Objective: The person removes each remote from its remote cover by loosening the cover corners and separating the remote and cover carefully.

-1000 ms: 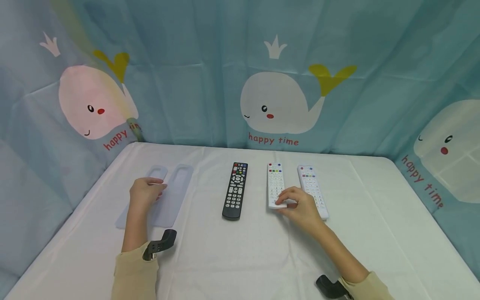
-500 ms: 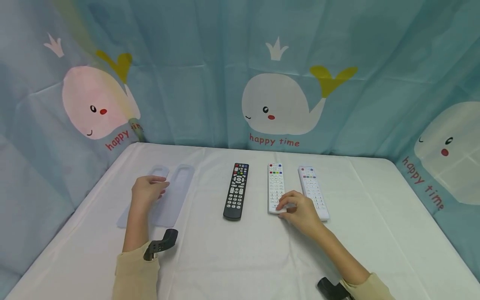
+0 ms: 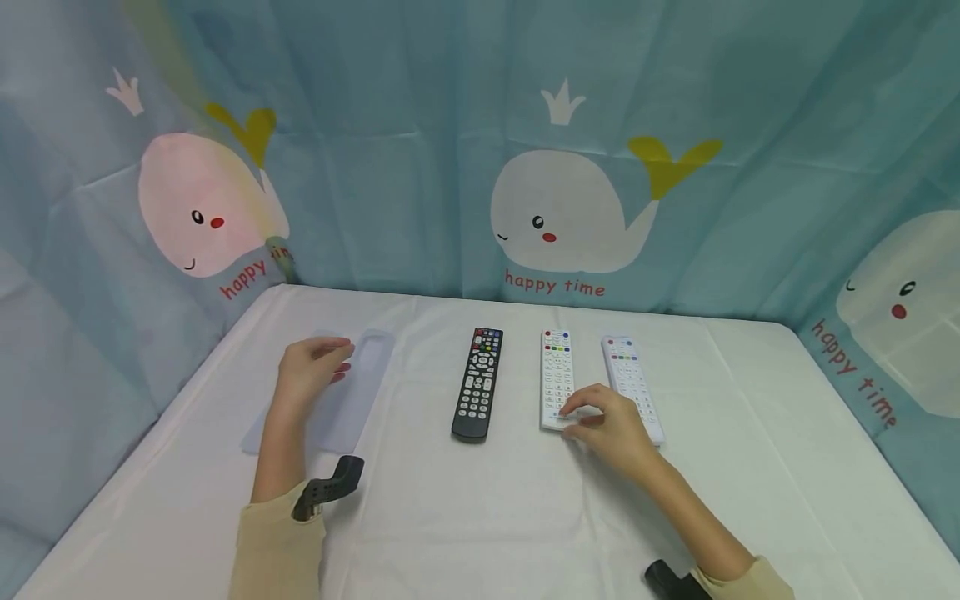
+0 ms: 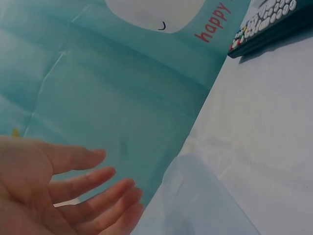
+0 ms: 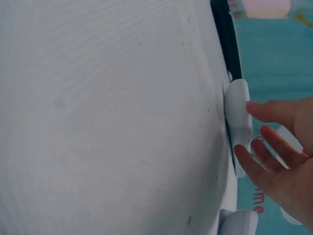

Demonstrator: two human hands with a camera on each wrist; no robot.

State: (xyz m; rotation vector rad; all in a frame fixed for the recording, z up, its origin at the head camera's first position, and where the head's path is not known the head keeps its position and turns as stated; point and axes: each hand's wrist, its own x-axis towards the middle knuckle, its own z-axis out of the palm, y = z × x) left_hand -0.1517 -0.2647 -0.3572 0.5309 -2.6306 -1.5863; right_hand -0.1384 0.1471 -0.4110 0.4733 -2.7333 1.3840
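My right hand (image 3: 618, 429) is at the near end of a white remote control (image 3: 557, 375), which lies flat on the table. In the right wrist view, the thumb overlaps that remote's end and the loosely spread fingers (image 5: 261, 169) stand beside it. Above two translucent plastic sleeves (image 3: 358, 400) on the left hovers my left hand (image 3: 307, 371). The left wrist view shows its fingers apart with nothing between them; one sleeve (image 4: 200, 196) lies below. My left forearm and hand hide much of the left sleeve.
A black remote control (image 3: 477, 385) lies mid-table. Just right of the handled remote is another white remote (image 3: 633, 387), partly behind my right hand. White cloth (image 3: 465, 517) covers the table, and a blue whale-print curtain (image 3: 427, 167) closes off the back and sides.
The white remote under my right hand has slid slightly toward me and come to lie flat. My left hand has risen a little and shifted right. The view has drifted slightly.
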